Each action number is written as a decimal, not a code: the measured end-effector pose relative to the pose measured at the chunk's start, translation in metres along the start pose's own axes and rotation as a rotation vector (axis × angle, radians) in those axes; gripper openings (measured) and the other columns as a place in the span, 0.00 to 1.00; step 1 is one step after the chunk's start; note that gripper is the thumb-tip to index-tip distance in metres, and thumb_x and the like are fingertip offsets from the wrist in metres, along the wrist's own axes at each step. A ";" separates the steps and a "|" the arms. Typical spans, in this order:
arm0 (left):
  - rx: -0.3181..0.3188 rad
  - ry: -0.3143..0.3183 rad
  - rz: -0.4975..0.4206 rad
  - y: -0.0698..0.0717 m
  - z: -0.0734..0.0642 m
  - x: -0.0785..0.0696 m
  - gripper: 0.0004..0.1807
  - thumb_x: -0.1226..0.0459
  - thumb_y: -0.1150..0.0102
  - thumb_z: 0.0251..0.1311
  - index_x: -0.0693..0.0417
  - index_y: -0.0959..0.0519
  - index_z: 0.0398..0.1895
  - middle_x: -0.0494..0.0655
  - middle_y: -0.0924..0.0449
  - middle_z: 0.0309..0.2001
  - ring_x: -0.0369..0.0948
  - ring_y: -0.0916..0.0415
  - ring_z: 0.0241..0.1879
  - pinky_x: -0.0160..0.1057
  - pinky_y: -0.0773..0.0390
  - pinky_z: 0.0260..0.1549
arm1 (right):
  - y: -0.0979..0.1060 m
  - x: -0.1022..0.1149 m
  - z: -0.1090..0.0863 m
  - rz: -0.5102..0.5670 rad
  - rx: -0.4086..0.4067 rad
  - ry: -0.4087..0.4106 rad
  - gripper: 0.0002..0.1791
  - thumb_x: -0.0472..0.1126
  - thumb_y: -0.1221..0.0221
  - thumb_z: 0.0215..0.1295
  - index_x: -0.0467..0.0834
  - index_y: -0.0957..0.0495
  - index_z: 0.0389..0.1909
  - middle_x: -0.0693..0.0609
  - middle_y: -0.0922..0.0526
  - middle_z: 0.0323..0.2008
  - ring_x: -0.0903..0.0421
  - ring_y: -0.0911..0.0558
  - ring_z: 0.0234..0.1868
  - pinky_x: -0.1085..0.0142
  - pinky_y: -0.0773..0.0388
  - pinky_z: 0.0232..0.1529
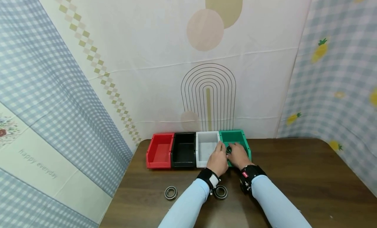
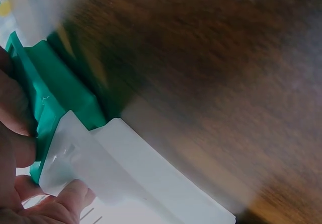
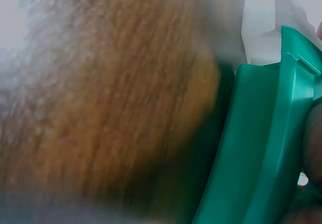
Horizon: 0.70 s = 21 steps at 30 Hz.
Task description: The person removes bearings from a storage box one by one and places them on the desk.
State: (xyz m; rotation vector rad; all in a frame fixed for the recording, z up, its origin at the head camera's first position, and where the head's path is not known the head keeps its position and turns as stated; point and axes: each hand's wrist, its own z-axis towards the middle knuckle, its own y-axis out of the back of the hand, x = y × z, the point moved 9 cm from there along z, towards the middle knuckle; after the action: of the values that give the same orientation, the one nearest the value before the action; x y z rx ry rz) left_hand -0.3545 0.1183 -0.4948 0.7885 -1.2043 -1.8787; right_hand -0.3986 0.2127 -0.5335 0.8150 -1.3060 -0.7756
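Note:
Four joined-up bins stand in a row, and both hands are at its right end. My left hand point(image 1: 218, 160) straddles the side walls where the white bin point(image 1: 201, 164) meets the green bin point(image 1: 248, 146). Its fingers point(image 2: 73, 196) show on the white side, with more of the hand against the green wall in the left wrist view. My right hand point(image 1: 239, 155) reaches into the green bin, fingertips curled at a small dark ring-shaped bearing point(image 1: 228, 150). In the right wrist view only part of that hand shows at the right edge, and the bearing is hidden.
A black bin point(image 1: 184, 164) and a red bin point(image 1: 159, 165) continue the row leftward. On the brown table point(image 1: 294, 175) lie a metal ring bearing point(image 1: 166, 193) left of my left forearm and another bearing point(image 1: 226, 192) beside my left wrist. A patterned cloth point(image 1: 159, 90) hangs behind.

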 end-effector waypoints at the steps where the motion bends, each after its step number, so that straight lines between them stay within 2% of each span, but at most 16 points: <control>1: -0.004 -0.001 0.003 0.000 0.000 0.000 0.30 0.61 0.38 0.76 0.70 0.28 0.73 0.63 0.28 0.75 0.47 0.17 0.67 0.33 0.14 0.56 | 0.000 0.000 0.001 -0.004 0.005 -0.002 0.34 0.40 0.37 0.74 0.27 0.32 0.75 0.22 0.32 0.74 0.24 0.35 0.78 0.34 0.37 0.79; 7: -0.043 -0.011 0.009 0.001 0.000 -0.001 0.29 0.63 0.37 0.74 0.70 0.27 0.73 0.64 0.27 0.74 0.48 0.17 0.66 0.33 0.13 0.54 | -0.005 -0.004 0.006 -0.009 0.044 -0.036 0.35 0.40 0.37 0.74 0.30 0.33 0.76 0.23 0.34 0.76 0.25 0.36 0.78 0.35 0.37 0.80; 13: -0.047 -0.019 0.030 -0.001 -0.001 -0.001 0.30 0.63 0.37 0.74 0.70 0.27 0.73 0.64 0.27 0.74 0.48 0.19 0.69 0.32 0.13 0.55 | -0.006 -0.005 0.006 -0.001 0.079 -0.048 0.35 0.39 0.35 0.72 0.29 0.32 0.76 0.24 0.32 0.75 0.25 0.33 0.77 0.34 0.34 0.77; 21: -0.042 -0.025 0.047 -0.004 0.000 0.002 0.30 0.61 0.37 0.75 0.69 0.28 0.74 0.64 0.27 0.74 0.48 0.21 0.71 0.33 0.15 0.59 | -0.005 -0.005 0.008 0.018 0.105 -0.077 0.34 0.38 0.37 0.73 0.31 0.32 0.76 0.29 0.27 0.74 0.28 0.29 0.75 0.37 0.28 0.74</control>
State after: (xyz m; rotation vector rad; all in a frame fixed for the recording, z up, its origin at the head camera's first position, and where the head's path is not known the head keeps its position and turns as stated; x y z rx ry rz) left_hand -0.3566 0.1183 -0.4986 0.7100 -1.1846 -1.8743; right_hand -0.4075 0.2135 -0.5395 0.8628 -1.4306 -0.7345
